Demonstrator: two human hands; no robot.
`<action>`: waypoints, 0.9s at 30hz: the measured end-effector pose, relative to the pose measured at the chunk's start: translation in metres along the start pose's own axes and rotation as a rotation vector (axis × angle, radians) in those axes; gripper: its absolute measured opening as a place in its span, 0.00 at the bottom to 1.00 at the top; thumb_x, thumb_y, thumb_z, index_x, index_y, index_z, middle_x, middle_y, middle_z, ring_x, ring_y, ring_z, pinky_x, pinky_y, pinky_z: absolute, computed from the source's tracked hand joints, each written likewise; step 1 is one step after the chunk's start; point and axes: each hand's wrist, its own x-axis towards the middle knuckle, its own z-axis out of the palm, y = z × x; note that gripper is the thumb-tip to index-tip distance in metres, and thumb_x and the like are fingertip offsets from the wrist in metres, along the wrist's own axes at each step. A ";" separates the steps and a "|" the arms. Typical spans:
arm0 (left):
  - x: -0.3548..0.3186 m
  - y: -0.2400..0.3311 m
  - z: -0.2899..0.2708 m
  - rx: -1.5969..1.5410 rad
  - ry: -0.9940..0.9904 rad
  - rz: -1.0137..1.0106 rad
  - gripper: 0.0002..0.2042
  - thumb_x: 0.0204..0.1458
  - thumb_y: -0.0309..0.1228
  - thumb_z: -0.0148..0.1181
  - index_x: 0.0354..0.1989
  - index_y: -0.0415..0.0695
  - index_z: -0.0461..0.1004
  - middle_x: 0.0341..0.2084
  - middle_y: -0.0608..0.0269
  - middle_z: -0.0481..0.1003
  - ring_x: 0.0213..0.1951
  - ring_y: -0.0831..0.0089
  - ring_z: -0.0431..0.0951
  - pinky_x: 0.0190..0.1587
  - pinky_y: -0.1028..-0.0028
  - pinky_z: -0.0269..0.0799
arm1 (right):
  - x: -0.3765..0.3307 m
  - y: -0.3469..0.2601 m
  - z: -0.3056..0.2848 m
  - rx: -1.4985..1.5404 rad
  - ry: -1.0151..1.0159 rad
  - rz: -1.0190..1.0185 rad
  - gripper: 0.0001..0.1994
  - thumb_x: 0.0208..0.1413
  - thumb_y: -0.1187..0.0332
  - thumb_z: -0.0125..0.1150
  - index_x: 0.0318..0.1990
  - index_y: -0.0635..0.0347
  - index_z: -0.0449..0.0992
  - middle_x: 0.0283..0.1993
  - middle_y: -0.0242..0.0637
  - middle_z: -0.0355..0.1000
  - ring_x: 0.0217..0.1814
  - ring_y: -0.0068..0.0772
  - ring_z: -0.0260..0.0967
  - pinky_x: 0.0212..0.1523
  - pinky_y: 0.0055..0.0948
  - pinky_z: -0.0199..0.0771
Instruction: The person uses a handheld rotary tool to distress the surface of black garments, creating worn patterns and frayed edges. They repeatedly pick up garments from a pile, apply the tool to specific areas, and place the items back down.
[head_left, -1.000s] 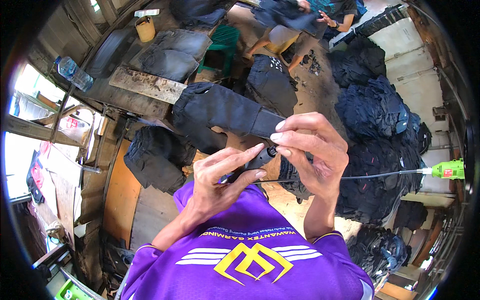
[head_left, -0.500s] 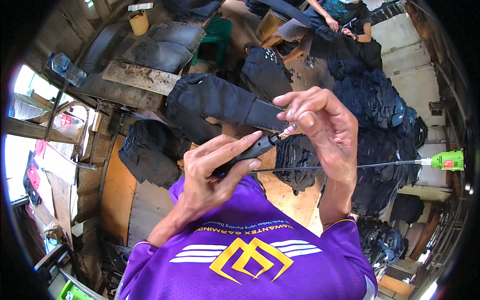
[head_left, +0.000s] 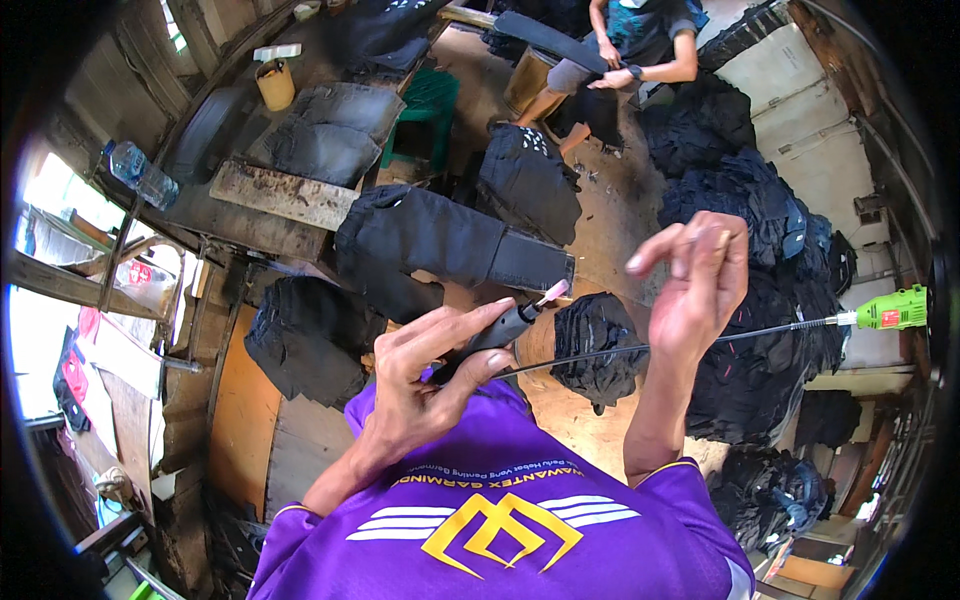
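My left hand (head_left: 415,375) is wrapped round the black handpiece (head_left: 500,332) of a rotary grinder. A small pinkish grinding stone (head_left: 556,291) sticks out of its front end, pointing up and right. From the handpiece a thin black flexible shaft (head_left: 600,356) runs right, passing my right wrist, to a bright green motor (head_left: 893,308). My right hand (head_left: 692,290) is raised right of the stone and apart from it, fingers loosely bent and spread, with nothing visible in them. Beyond the handpiece, black trousers (head_left: 420,237) lie with one leg stretched toward the stone.
Dark garment piles (head_left: 770,300) fill the right side; a bundle (head_left: 597,350) sits below the shaft. A co-worker (head_left: 640,50) works at the far right. A green stool (head_left: 425,115), a worn plank (head_left: 285,195) and a water bottle (head_left: 142,174) stand or lie at far left.
My right hand has drawn away from the grinding stone, moving right and slightly down. The left hand keeps its hold on the handpiece. The co-worker's arms have shifted.
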 end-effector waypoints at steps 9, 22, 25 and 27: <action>0.007 0.002 0.004 -0.147 -0.009 -0.080 0.21 0.60 0.17 0.67 0.62 0.34 0.80 0.36 0.55 0.86 0.34 0.70 0.88 0.38 0.73 0.83 | 0.010 -0.001 -0.019 -0.638 0.057 -0.184 0.09 0.69 0.68 0.69 0.48 0.63 0.80 0.34 0.38 0.80 0.39 0.32 0.81 0.45 0.31 0.80; 0.000 -0.007 0.021 -0.244 0.039 -0.269 0.18 0.64 0.22 0.62 0.61 0.31 0.79 0.38 0.55 0.85 0.35 0.73 0.85 0.38 0.75 0.80 | -0.025 0.018 0.015 0.290 -0.214 0.423 0.05 0.62 0.78 0.75 0.37 0.66 0.82 0.33 0.37 0.82 0.35 0.24 0.82 0.34 0.23 0.80; 0.006 -0.016 0.026 -0.295 0.188 -0.250 0.20 0.70 0.32 0.60 0.65 0.32 0.72 0.39 0.54 0.83 0.32 0.73 0.82 0.39 0.73 0.79 | -0.005 0.014 -0.040 -0.179 0.128 0.056 0.08 0.75 0.74 0.60 0.38 0.62 0.78 0.31 0.34 0.80 0.32 0.23 0.82 0.33 0.22 0.79; 0.012 -0.026 0.025 -0.315 0.216 -0.182 0.22 0.73 0.35 0.58 0.66 0.32 0.69 0.38 0.55 0.81 0.33 0.71 0.81 0.41 0.71 0.79 | 0.008 -0.015 -0.095 -0.380 0.281 -0.379 0.07 0.78 0.70 0.54 0.43 0.60 0.73 0.33 0.35 0.78 0.33 0.24 0.79 0.38 0.27 0.81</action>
